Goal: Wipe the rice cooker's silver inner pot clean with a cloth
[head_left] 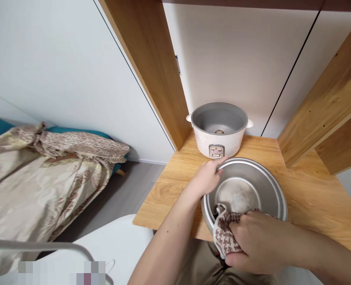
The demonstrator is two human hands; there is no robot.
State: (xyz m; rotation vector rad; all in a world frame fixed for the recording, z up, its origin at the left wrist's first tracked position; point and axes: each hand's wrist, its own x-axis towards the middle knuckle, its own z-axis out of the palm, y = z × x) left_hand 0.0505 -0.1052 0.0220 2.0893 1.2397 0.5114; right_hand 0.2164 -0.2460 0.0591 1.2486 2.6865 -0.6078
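Two bare hands work at a round metal pot (272, 186), which sits near the front edge of a wooden table (154, 194), its open side up. The left hand (208, 178) grips the pot's rim at the far left, one finger stretched along the edge and others bent inward; its thumb cannot be made out. The right hand (257, 239) is closed around a bunched brown-and-white patterned cloth (222, 233), fingers pressed into the folds and thumb at the lower side. This cloth lies over the near part of the pot, with one pale corner curling up inside. The pot's bottom shows a paler ring and some dull, darker marks.

Just behind the pot stands a white rice cooker (199, 138), lidless, with a grey inside and a small round piece at its bottom. On its front is a label (216, 150) with a small red mark and some lettering, too small to read; a pale switch sits in its lower part. No brand can be read.

To the left, well apart from the table, a patterned cover (23, 202) drapes over teal furniture (77, 131). Nearer is a white chair (118, 237).
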